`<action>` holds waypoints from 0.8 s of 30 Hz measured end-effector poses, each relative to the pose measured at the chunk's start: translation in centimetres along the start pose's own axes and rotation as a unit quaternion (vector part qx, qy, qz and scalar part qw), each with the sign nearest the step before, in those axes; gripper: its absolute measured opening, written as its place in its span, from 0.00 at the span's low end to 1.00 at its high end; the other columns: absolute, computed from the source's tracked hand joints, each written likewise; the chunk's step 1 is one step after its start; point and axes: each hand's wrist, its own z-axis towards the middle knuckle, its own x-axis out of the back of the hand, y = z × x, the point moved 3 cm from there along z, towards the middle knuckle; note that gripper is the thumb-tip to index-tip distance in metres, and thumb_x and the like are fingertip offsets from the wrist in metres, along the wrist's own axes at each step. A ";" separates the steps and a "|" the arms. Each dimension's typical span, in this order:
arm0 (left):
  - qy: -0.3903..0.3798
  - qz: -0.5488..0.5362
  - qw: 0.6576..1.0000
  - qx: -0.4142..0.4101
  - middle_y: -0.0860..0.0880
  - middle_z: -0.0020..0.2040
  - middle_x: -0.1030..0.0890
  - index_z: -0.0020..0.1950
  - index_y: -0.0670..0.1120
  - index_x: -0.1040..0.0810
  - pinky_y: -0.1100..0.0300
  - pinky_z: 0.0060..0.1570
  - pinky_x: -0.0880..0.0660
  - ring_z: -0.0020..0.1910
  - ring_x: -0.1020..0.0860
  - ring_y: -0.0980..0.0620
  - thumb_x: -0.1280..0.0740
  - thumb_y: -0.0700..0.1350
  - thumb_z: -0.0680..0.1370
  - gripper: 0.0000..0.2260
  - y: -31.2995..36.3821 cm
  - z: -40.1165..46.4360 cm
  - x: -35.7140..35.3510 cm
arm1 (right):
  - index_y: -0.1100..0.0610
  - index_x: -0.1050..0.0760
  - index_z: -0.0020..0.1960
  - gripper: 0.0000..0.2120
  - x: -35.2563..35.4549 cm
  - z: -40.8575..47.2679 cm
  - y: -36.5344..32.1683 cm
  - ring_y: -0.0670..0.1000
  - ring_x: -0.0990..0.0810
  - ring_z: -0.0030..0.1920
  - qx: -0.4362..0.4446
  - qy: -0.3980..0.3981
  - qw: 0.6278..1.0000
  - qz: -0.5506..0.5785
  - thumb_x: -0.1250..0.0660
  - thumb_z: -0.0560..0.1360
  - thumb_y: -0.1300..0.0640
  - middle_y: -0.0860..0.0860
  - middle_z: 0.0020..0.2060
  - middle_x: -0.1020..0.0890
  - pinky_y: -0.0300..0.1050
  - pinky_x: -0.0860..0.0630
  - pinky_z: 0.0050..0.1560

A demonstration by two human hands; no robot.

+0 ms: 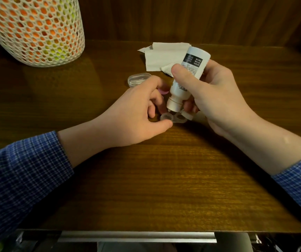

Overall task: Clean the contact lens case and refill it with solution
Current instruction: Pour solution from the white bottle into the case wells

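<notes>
Right grip (213, 95) tilts smooth white bottle (186, 77) over clear plastic case (171, 118).

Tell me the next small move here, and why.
Probably a gentle squeeze of the white bottle: the right hand holds it tipped, nozzle just above the clear lens case, which the left hand pinches steady on the table.

A single head-worn wide-angle view looks forward and down, close over the wooden table (164, 179) (its near edge at the bottom, a wood-panelled wall (200, 17) at the top).
</notes>
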 end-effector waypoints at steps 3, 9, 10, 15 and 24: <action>0.001 0.000 1.000 0.000 0.56 0.46 0.20 0.68 0.51 0.30 0.61 0.39 0.20 0.41 0.20 0.55 0.22 0.50 0.72 0.28 0.0 0.0 0.0 | 0.49 0.22 0.65 0.17 0.0 0.0 0.1 0.46 0.15 0.41 -0.003 -0.003 1.000 -0.003 0.29 0.79 0.45 0.49 0.50 0.14 0.36 0.25 0.31; 0.000 -0.011 1.000 0.002 0.55 0.47 0.19 0.69 0.50 0.31 0.62 0.39 0.20 0.41 0.20 0.55 0.22 0.49 0.72 0.30 0.0 0.0 0.0 | 0.49 0.21 0.63 0.15 0.1 0.0 0.0 0.45 0.15 0.40 0.004 -0.005 1.000 -0.005 0.29 0.79 0.46 0.49 0.49 0.13 0.36 0.25 0.30; 0.000 -0.013 1.000 0.002 0.55 0.47 0.19 0.70 0.50 0.31 0.61 0.39 0.20 0.41 0.20 0.54 0.22 0.49 0.72 0.30 0.0 0.0 0.0 | 0.49 0.21 0.63 0.15 0.1 0.0 0.0 0.44 0.15 0.40 0.004 -0.004 1.000 -0.005 0.29 0.79 0.46 0.49 0.49 0.13 0.36 0.25 0.30; -0.003 -0.015 1.000 0.007 0.55 0.46 0.19 0.71 0.49 0.32 0.61 0.39 0.20 0.41 0.19 0.54 0.21 0.49 0.72 0.32 0.0 0.1 0.0 | 0.50 0.20 0.62 0.14 0.0 -0.1 0.1 0.44 0.15 0.39 -0.002 -0.004 1.000 -0.003 0.29 0.79 0.47 0.48 0.47 0.13 0.36 0.25 0.29; -0.004 -0.021 1.000 0.003 0.55 0.46 0.19 0.72 0.49 0.33 0.63 0.40 0.21 0.41 0.20 0.54 0.22 0.49 0.72 0.33 -0.1 0.0 -0.1 | 0.54 0.21 0.51 0.11 0.6 0.1 0.1 0.45 0.22 0.28 -0.069 0.021 0.995 0.067 0.29 0.79 0.46 0.50 0.35 0.15 0.38 0.27 0.26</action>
